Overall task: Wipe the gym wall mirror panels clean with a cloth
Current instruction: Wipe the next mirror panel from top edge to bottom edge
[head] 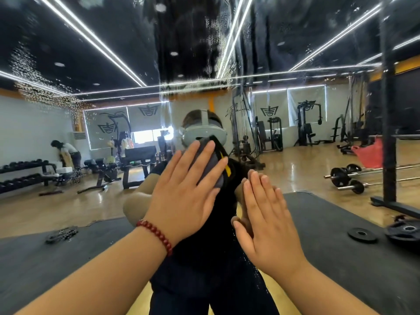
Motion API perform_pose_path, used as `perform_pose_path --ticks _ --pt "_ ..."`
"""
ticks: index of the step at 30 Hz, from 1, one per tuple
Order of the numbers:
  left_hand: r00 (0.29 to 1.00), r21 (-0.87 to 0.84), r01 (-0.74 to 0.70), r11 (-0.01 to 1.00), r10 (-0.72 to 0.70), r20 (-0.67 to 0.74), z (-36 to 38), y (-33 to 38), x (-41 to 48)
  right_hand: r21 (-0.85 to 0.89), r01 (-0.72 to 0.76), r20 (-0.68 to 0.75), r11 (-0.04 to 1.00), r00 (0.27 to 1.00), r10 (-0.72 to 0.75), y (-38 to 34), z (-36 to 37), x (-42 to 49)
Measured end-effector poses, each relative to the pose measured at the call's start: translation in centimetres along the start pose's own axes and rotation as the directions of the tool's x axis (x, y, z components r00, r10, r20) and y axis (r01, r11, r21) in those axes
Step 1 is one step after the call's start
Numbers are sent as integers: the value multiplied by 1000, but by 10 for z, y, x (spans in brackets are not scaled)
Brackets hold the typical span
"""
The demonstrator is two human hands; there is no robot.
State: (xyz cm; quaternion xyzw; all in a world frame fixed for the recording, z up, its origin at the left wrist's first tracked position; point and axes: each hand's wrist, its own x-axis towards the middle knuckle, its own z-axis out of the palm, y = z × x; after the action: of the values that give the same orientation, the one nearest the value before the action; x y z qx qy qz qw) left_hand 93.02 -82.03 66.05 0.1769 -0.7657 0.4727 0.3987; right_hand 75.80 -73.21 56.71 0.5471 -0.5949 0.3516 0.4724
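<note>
- Mirror (68, 133): flat, glossy glass panel filling nearly the whole view. Its upper portion carries fine droplets and vertical wet streaks; the lower portion reads clear.
- Panel edge: a vertical seam runs down the glass right of centre, starting near the ceiling-light reflections. No outer frame edge of the mirror is in view.
- Cloth (210, 164): soft grey fabric with a black and yellow border, lying flat against the glass near centre. Its long axis tilts from lower right to upper left, and the upper end points up and slightly left.
- Left hand (181, 196): fingers straight and slightly spread, palm pressing the cloth onto the glass. The cloth shows above and to the right of the fingertips. A bracelet (156, 234) of round red beads circles the wrist.
- Right hand (266, 226): fingers straight and held together, flat against bare glass just beside the cloth's lower end. It holds nothing.
- Open room: bare glass extends well to the left, to the right and above both hands.
- Reflected scene: polished wood floor, dark rubber mats, a barbell (347, 178) with black plates at right, a dumbbell rack (22, 173) at left, and a black steel upright (389, 110) at far right.
</note>
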Motion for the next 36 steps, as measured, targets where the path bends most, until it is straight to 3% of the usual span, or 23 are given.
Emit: perform_pose_path --ticks 4,9,14,20,25,29,36 --pt "992 -28 118 993 -119 -33 5 14 -3 -11 -32 3 999 999 32 -6 9 -13" --pt "998 -33 -44 998 45 41 20 40 -56 -28 1 5 1000 1000 -1 -3 11 -24" --pt "994 -37 -73 997 76 78 14 38 -58 -45 2 1 999 1000 -2 -3 14 -34" --pt "980 -57 200 978 -201 -8 9 27 -13 -61 -4 -23 998 1000 3 -4 20 -35" --pt "1000 -63 -3 998 5 29 28 64 -71 -39 19 -21 999 1000 -20 0 20 -39" --pt "997 -42 -27 999 30 74 25 63 -78 -52 26 -4 998 1000 -27 2 20 -45" --pt "988 -81 156 984 -157 -9 15 51 -37 -68 -5 -18 998 1000 4 -2 23 -50"
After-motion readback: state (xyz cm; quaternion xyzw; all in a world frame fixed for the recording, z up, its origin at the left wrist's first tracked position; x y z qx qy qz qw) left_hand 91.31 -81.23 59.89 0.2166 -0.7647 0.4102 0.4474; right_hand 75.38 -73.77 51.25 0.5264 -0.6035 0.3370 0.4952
